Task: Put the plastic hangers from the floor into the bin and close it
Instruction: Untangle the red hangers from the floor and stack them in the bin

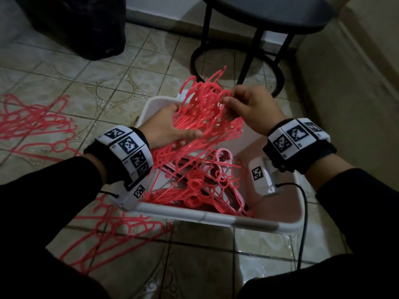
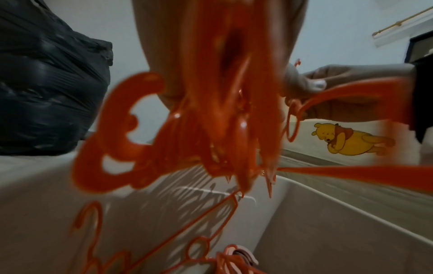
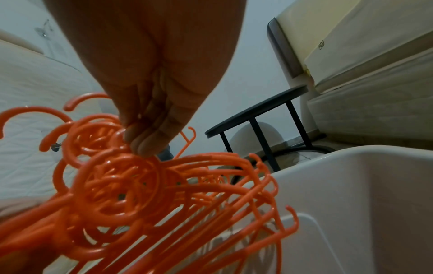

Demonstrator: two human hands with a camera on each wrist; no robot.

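Observation:
A white plastic bin (image 1: pixel 216 216) stands on the tiled floor and holds several orange-red hangers (image 1: pixel 200 188) and some pale pink ones (image 1: pixel 218 155). Above its far half both hands hold one bundle of orange-red hangers (image 1: pixel 205 113). My left hand (image 1: pixel 185 137) grips the bundle's bars from the left, thumb on top and fingers underneath. My right hand (image 1: pixel 226 102) pinches the hook ends. In the right wrist view its fingertips (image 3: pixel 150 142) sit on the ringed hooks of the bundle (image 3: pixel 121 185). The left wrist view shows the bundle (image 2: pixel 222 115) blurred and close.
More orange-red hangers lie on the floor at the left (image 1: pixel 34 126) and by the bin's near left corner (image 1: pixel 116 229). A black bag (image 1: pixel 71 24) stands far left. A black round side table (image 1: pixel 265 16) is behind the bin, a mattress (image 1: pixel 349 87) to the right.

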